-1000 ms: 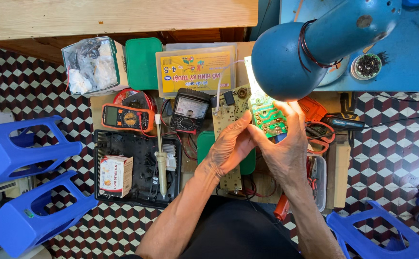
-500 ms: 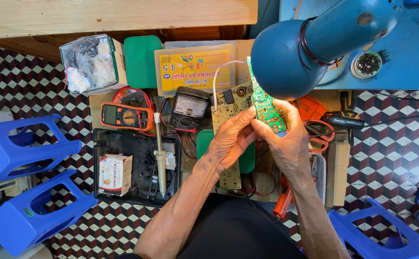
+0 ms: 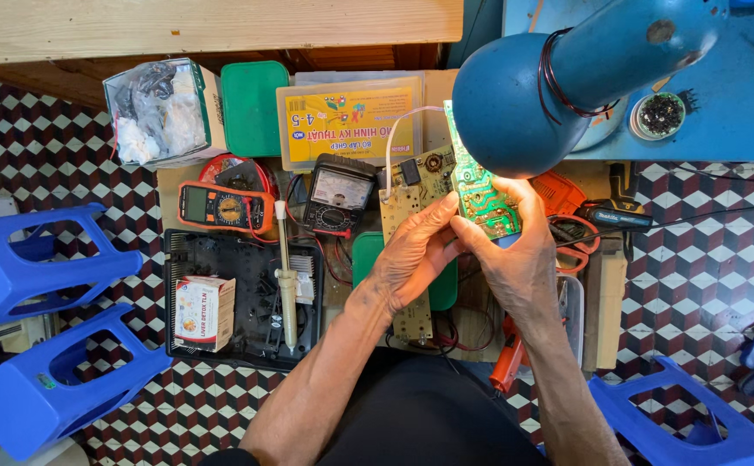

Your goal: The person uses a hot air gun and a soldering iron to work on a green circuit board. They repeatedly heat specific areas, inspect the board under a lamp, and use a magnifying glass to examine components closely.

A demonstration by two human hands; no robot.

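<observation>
Both hands grip a green printed circuit board (image 3: 480,194) under the blue metal lamp shade (image 3: 523,108): right hand (image 3: 515,255) clasps it, left hand (image 3: 416,250) pinches its edge, above the cluttered table (image 3: 446,129).

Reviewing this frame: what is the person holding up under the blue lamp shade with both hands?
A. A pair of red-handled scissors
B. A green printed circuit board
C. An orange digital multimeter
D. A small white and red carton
B: the left hand and right hand both grip the green printed circuit board just below the blue lamp shade; the multimeter, scissors and carton lie untouched.
</observation>
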